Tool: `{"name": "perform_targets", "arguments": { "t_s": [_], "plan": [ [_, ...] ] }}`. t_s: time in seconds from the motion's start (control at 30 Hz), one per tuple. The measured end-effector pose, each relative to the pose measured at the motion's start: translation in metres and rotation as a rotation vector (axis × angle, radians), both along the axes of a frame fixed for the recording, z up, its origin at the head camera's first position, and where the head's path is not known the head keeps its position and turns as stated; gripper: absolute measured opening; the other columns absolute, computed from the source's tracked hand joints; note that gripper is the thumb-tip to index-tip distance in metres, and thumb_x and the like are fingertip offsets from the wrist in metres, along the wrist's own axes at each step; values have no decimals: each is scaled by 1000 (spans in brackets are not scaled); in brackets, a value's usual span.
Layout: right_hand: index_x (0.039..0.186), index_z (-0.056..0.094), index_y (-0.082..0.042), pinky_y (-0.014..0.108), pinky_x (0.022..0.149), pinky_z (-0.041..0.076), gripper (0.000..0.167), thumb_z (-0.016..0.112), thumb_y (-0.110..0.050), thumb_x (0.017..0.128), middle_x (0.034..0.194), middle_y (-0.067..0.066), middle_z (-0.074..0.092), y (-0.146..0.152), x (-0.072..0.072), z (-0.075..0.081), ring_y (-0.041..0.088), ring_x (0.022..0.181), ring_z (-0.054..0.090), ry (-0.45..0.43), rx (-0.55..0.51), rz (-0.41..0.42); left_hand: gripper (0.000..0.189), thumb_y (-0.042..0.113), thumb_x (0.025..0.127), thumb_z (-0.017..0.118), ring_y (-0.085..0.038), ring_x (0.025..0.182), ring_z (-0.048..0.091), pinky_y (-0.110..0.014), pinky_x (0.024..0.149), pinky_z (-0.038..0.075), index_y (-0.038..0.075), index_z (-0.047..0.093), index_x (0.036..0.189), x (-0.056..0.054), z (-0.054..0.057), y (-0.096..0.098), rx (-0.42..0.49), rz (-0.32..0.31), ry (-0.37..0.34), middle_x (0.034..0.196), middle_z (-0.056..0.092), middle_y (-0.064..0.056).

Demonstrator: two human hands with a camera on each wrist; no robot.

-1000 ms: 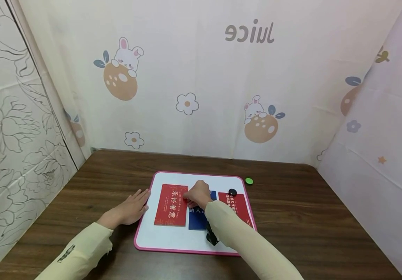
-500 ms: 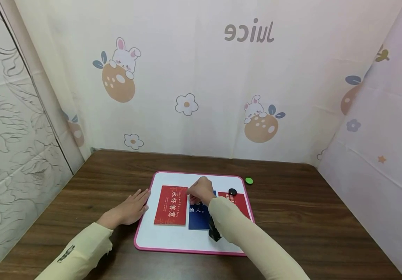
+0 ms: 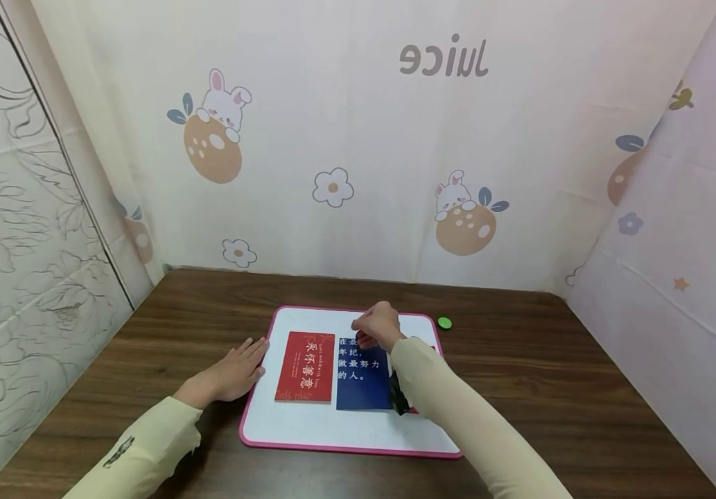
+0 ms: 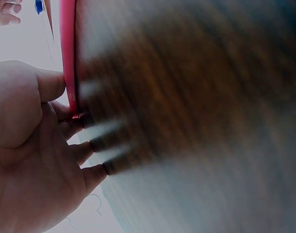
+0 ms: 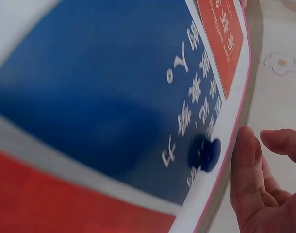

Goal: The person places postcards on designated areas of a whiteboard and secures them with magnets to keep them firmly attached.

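A whiteboard [image 3: 308, 428] with a pink rim lies on the table, three cards side by side on it. My left hand [image 3: 236, 371] lies flat against the board's left edge, and the left wrist view shows its thumb touching the pink rim [image 4: 68, 48]. My right hand [image 3: 379, 326] hovers over the top of the blue card [image 3: 360, 391]; its thumb and forefinger are apart with nothing between them. In the right wrist view, a round dark blue magnet [image 5: 212, 154] sits at the blue card's edge. The left red card [image 3: 305, 367] is uncovered; my right arm mostly hides the right red card [image 5: 65, 204].
A green round magnet [image 3: 444, 323] lies on the brown wooden table [image 3: 520, 360], just beyond the board's upper right corner. Behind the table hangs a pale patterned curtain [image 3: 358, 138].
My right hand has moved away from the left red card's upper right corner, rightward and toward the far edge. More of the blue card's lettering shows. My left hand has stayed put.
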State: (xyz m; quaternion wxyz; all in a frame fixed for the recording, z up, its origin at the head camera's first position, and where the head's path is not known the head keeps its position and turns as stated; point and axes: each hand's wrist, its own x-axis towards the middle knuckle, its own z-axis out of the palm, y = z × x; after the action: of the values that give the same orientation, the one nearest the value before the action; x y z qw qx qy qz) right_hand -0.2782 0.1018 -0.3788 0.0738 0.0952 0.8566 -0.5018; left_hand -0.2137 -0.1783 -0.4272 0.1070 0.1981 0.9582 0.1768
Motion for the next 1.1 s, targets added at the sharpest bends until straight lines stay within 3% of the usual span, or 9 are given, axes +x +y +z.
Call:
{"name": "perform_targets", "arguments": {
  "t_s": [0.33,0.67,1.1],
  "plan": [
    [91,70,10,40,64,57,18,70,-6,83,83,23,68,25,-4,6,33,71,69,36,-18,-28,57,17,100,48,-46,140,14,-63,107,15,-7,25,146,2,1,2,-6,1,-5,151,23,-27],
    [96,70,8,37,65,57,24,71,-13,84,88,20,68,55,-18,6,29,72,69,-15,25,-112,57,17,100,48,-46,140,13,-63,108,14,-7,25,147,1,2,2,-5,3,-17,151,22,-28],
    [98,66,9,39,69,57,24,67,-11,85,98,24,66,85,-21,9,31,77,67,-3,8,-184,58,17,99,50,-46,139,14,-63,108,14,-7,26,146,-2,2,-1,-2,0,-11,151,23,-28]
  ]
}}
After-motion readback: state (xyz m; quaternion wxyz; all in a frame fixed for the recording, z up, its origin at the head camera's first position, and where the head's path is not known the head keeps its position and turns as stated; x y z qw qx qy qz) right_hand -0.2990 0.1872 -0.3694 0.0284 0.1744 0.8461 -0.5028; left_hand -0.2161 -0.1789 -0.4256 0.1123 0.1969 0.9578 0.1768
